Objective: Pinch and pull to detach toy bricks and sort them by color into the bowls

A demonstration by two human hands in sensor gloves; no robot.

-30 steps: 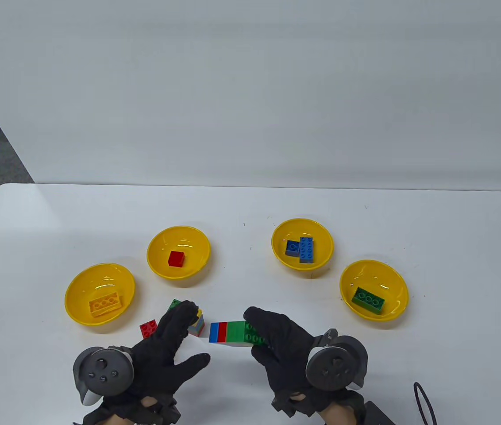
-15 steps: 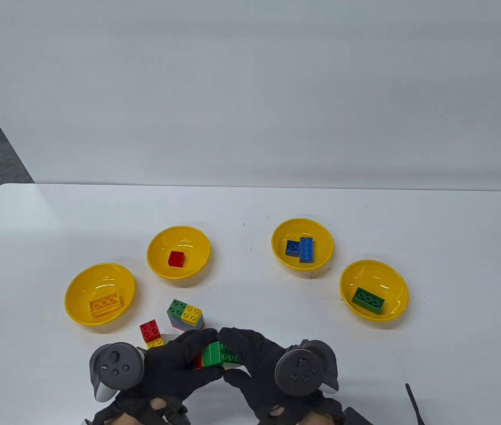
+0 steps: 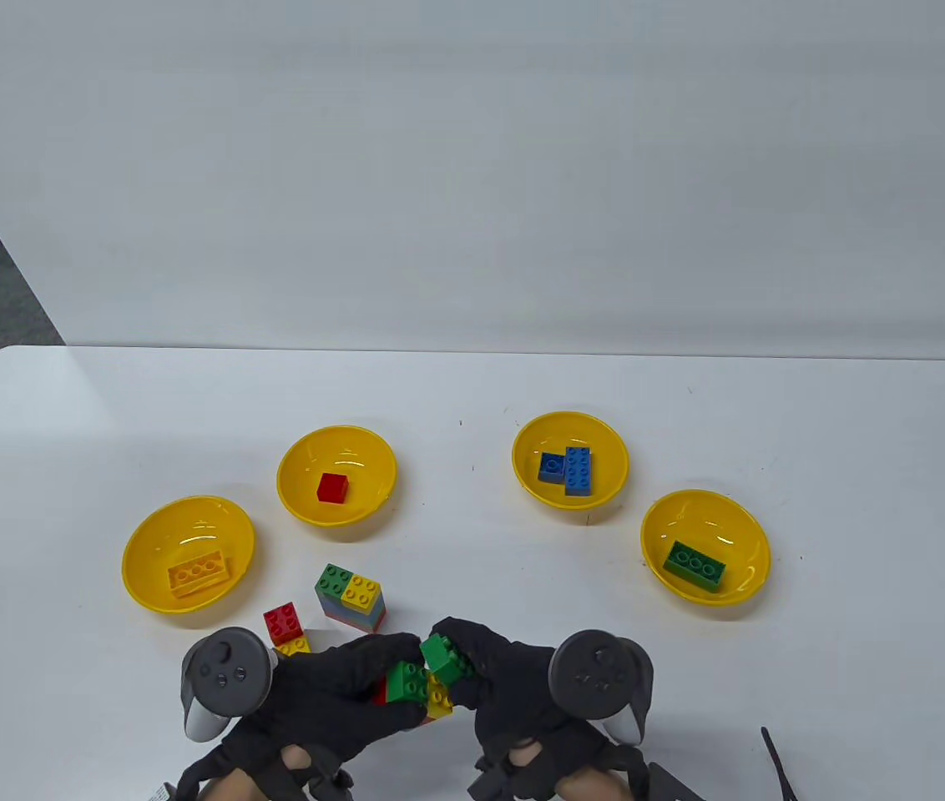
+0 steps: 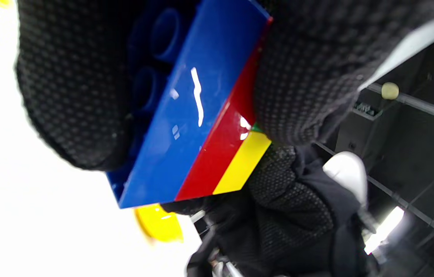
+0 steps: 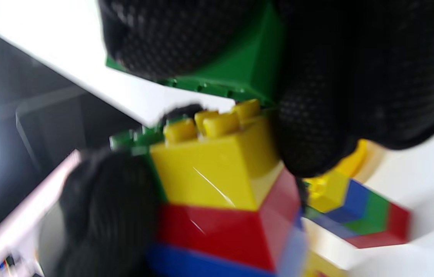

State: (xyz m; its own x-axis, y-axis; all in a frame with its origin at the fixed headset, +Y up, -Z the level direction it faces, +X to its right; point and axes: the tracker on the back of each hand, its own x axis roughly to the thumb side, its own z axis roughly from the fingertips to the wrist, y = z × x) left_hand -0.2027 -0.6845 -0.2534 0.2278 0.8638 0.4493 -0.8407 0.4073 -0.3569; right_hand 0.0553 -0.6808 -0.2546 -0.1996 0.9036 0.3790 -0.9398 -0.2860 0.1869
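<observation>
- White table (image 3: 63, 467), plain pale wall behind; no legible writing anywhere.
- Left hand (image 3: 331, 692) grips brick stack (image 3: 406, 686): blue, red, yellow, green layers.
- Right hand (image 3: 506, 676) pinches one green brick (image 3: 446, 657), tilted, lifted off the stack's yellow studs.
- Two loose clusters: red-on-yellow pair (image 3: 285, 627), multicolour block (image 3: 350, 594).
- Four yellow bowls: yellow brick (image 3: 199, 574); red brick (image 3: 332, 487); two blue bricks (image 3: 570, 470); green brick (image 3: 694, 565).

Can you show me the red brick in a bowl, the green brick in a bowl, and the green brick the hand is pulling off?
red brick (image 3: 332, 488), table view, top face.
green brick in bowl (image 3: 694, 566), table view, studs.
pulled green brick (image 3: 446, 657), table view, studded top.
</observation>
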